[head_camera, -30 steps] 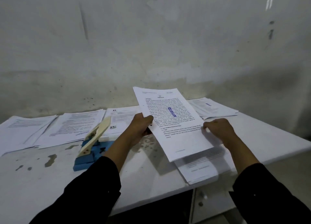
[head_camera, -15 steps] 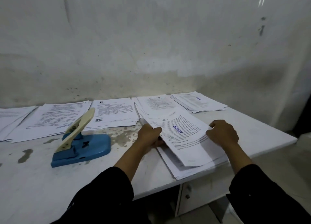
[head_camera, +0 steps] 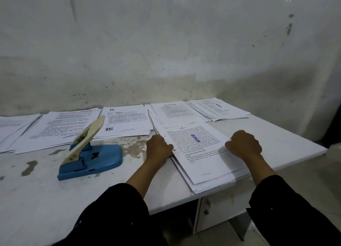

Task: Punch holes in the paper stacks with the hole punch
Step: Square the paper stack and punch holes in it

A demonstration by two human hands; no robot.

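Landmark: blue hole punch [head_camera: 90, 158] with cream lever raised, standing on the white table [head_camera: 287, 144].
Paper in hand: front stack [head_camera: 201, 153], lying flat just right of the punch, near corner hanging over the table edge.
Left hand [head_camera: 159, 149]: fingers curled round the stack's left edge, between punch and paper.
Right hand [head_camera: 243, 146]: fingers curled under, knuckles up, pressing on the stack's right side; whether a sheet is pinched cannot be told.
Other paper: row of stacks [head_camera: 127, 122] behind the punch along the wall [head_camera: 166, 42], reaching left and right of it.
Step judged: squaring up or taking hold of the front stack, ahead of feeding it to the punch.
Doing it well: tap the edges flush first, since sheets sit fanned at the lower left; take only as many as the slot will likely swallow; slide the left edge fully and squarely into the slot; hold flat while pressing the lever.
Risk: loose sheets slipping off the overhanging corner.
Writing: slanted blue stamp on the top sheet, too blurred to read; black printed text likewise; a bold heading on the stack behind, unreadable; a small square code on a sheet behind the punch.
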